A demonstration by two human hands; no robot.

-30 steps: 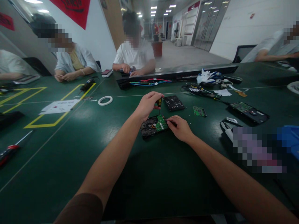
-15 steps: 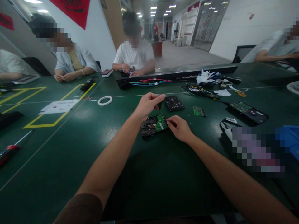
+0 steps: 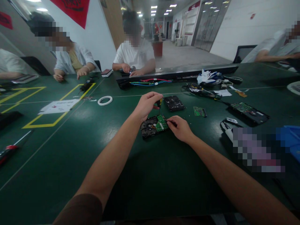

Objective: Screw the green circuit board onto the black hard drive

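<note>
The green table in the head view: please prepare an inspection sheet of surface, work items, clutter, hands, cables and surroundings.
Surface: green table with yellow tape outlines.
Work items: hard drive with exposed green board; small screwdriver pointing down at it, tip contact unclear.
Clutter: second drive just beyond; loose circuit board and third drive to the right; white ring, paper sheet and red-handled screwdriver to the left; white gloves at the far side.
Hands: left hand holds the small screwdriver; right hand is at the hard drive's right edge.
Cables: coloured wires along a long dark bar; dark cables near the gloves.
Surroundings: seated co-workers; red banner on the wall.
</note>
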